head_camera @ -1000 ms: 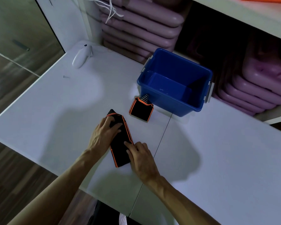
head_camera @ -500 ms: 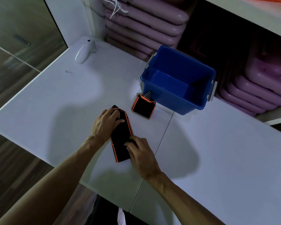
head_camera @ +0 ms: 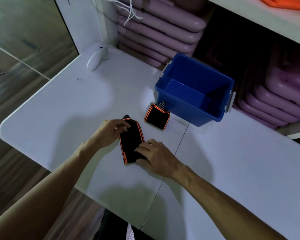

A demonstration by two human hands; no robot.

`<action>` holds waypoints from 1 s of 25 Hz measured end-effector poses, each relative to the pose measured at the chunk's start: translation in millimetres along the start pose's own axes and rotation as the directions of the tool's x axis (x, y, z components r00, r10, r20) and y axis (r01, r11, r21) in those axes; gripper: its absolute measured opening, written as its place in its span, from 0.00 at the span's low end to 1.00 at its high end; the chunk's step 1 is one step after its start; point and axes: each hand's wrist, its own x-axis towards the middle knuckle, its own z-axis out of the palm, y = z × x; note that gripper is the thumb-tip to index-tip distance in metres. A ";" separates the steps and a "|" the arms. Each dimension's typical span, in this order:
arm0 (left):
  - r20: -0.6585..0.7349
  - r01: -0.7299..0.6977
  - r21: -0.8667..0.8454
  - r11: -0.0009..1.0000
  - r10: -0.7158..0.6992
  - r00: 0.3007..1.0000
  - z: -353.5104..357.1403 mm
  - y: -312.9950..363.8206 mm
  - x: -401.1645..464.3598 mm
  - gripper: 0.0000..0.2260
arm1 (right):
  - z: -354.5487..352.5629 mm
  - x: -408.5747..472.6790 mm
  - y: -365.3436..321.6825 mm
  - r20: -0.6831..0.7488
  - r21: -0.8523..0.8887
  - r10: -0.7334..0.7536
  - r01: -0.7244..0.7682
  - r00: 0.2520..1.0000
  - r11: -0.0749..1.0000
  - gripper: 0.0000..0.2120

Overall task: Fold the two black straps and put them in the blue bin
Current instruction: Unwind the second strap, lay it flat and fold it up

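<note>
A black strap with orange edging (head_camera: 130, 142) lies flat on the white table (head_camera: 59, 110), partly folded. My left hand (head_camera: 111, 132) pinches its far end with curled fingers. My right hand (head_camera: 156, 156) presses its near end down, fingers spread flat on the cloth. A second black strap (head_camera: 156, 119), folded into a small square with a grey ribbed piece showing behind it, rests against the front wall of the blue bin (head_camera: 189, 111). The bin stands open and I see nothing inside it.
A white handheld device (head_camera: 96, 58) and a small screw (head_camera: 79, 79) lie at the table's far left. Stacked purple cushions (head_camera: 156, 32) fill the shelves behind the bin. A seam (head_camera: 178, 146) runs down the table beside my right hand.
My left fingers have curled onto the strap's far end and lifted its tip slightly. My right hand has slid a little further onto the near end. The folded strap and bin have not moved.
</note>
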 end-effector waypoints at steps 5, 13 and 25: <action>0.008 0.117 -0.313 0.943 -0.120 0.993 -9.8 12.6 -34.6 0.05 | -26.4 55.2 14.7 0.357 0.119 0.191 -0.248 0.914 0.962 0.15; -0.149 0.170 -0.315 0.934 -0.226 0.963 26.8 8.6 -58.1 0.15 | 4.4 58.3 13.8 0.037 0.456 0.385 -0.359 0.922 0.814 0.09; -0.247 -0.114 0.316 0.942 0.198 0.949 41.2 -4.0 -83.3 0.18 | 11.1 9.2 10.2 -0.017 0.075 0.219 -0.218 0.975 0.973 0.27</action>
